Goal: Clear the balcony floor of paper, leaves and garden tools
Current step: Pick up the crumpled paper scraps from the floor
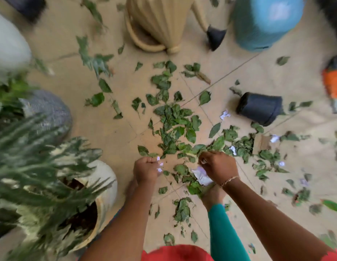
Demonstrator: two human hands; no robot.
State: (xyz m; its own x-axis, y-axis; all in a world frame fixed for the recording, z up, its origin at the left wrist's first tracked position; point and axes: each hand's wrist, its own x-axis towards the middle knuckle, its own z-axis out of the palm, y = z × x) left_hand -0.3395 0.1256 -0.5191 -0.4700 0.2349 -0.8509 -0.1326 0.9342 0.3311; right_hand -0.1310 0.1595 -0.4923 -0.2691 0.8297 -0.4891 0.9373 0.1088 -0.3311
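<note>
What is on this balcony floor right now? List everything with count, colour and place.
leaves: many, green, scattered over the floor, thickest in the middle
paper scraps: several, white, among the leaves on the right and in both hands
watering can: one, beige, top centre
black pot: one, lying on its side, right
blue pot: one, top right
orange item: one, right edge, too blurred to name
grey pot: one, planted, left
cream pot: one, planted, bottom left
floor: tan tiles
left hand: pinches paper scraps
right hand: grips paper scraps
</note>
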